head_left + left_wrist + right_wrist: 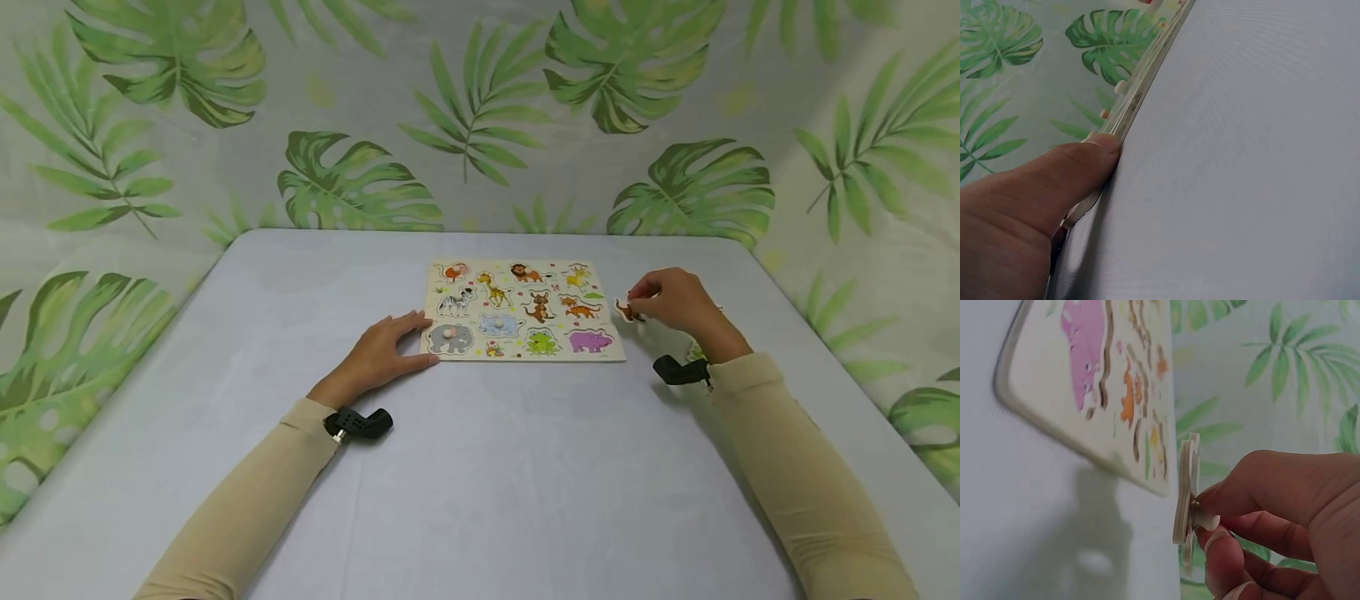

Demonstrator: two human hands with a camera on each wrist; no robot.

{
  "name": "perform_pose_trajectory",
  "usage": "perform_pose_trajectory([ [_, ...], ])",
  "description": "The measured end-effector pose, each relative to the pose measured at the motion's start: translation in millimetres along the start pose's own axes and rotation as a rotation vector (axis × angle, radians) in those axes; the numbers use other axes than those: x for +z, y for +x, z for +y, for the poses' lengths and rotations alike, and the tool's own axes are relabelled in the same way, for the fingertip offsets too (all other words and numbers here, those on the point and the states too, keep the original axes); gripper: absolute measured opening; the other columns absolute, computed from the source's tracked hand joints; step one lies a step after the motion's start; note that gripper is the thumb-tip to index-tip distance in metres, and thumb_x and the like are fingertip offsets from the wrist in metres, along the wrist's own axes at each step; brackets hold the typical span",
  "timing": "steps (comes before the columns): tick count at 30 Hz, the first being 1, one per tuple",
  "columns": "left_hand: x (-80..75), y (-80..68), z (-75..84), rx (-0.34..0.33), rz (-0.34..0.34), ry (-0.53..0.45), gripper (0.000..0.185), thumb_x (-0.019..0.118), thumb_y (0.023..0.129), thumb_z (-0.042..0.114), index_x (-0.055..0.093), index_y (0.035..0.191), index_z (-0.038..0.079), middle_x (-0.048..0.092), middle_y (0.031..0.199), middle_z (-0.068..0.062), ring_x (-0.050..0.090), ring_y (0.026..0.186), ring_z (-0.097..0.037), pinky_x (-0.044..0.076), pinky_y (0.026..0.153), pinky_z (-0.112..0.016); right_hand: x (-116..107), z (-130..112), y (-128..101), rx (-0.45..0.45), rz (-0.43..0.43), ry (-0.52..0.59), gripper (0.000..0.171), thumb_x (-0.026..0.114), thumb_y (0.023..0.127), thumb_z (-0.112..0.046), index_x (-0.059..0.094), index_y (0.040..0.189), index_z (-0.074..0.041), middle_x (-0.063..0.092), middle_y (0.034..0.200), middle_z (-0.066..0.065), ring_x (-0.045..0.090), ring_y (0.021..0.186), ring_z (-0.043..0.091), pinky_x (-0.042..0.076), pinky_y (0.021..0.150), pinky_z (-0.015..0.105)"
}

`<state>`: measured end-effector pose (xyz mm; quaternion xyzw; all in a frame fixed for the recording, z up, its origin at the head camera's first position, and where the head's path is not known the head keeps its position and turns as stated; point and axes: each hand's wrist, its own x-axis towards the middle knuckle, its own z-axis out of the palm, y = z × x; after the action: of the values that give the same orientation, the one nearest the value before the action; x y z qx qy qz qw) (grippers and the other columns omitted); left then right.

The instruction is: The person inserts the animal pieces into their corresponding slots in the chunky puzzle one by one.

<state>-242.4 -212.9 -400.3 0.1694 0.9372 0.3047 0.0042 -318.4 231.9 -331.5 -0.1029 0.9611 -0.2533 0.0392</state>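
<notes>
A wooden animal puzzle board [523, 310] lies flat on the grey table [480, 467], with zebra, giraffe, lion, elephant, frog and purple hippo pieces set in it. My left hand [384, 353] rests with straight fingers against the board's near left corner; in the left wrist view its thumb [1066, 175] presses the board's edge [1141, 94]. My right hand [675, 302] is just right of the board and pinches a small brown animal piece [627, 311] by its knob. The right wrist view shows that piece [1185, 494] edge-on, held above the table beside the board [1097, 394].
A leaf-print cloth [480, 117] hangs behind and at both sides of the table. Another loose piece [693, 350] lies partly hidden behind my right wrist. Black camera mounts sit on both wrists. Bare table surface stretches in front of the board.
</notes>
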Motion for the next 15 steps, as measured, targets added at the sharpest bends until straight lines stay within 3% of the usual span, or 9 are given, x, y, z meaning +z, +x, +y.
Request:
perform_pose_trajectory([
  [15, -1.0, -1.5, 0.5, -0.015, -0.002, -0.013, 0.067, 0.071, 0.085, 0.046, 0.051, 0.141, 0.015, 0.038, 0.152, -0.007, 0.03, 0.142, -0.026, 0.017, 0.119, -0.044, 19, -42, 27, -0.08, 0.008, 0.079, 0.017, 0.066, 0.089, -0.017, 0.071, 0.097, -0.003, 0.066, 0.095, 0.015, 0.057, 0.083, 0.028, 0.048, 0.068, 0.039],
])
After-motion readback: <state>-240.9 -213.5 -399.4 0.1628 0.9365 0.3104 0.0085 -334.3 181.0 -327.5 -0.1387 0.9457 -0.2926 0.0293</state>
